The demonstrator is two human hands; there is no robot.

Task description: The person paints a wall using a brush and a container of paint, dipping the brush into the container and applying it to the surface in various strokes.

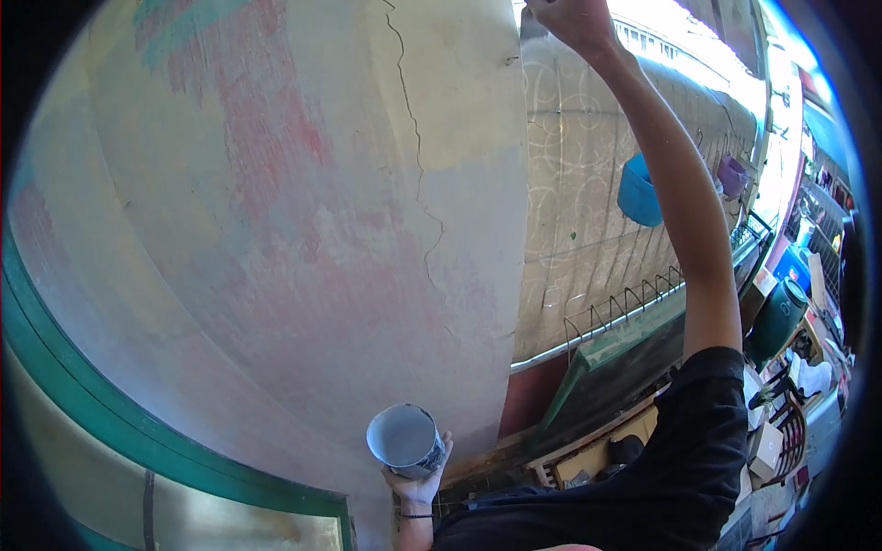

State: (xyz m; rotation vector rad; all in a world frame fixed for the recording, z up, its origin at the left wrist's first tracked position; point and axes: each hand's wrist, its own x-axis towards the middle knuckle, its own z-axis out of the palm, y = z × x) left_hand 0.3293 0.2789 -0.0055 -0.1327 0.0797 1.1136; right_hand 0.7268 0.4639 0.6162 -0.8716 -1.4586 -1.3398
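A paint can (430,459) with a pale grey inside and dark smears on its outer side rests in my left hand (415,487). The fingers of that hand wrap round its lower part, and a thin dark band circles the wrist. High up at the top edge of the view, my right hand (571,16) is raised beside the right edge of the wall (349,230). Its fingers are curled, but the frame cuts them off and what they hold is hidden. The wall carries uneven grey, cream, pink and teal paint, with a long crack running down it.
A green-framed opening (197,459) borders the wall at lower left. To the right hang a patterned sheet (574,174), a blue bucket (640,191) and a purple container (732,176). Wire hooks line a green ledge (634,331). A green barrel (781,317) and chairs stand far right.
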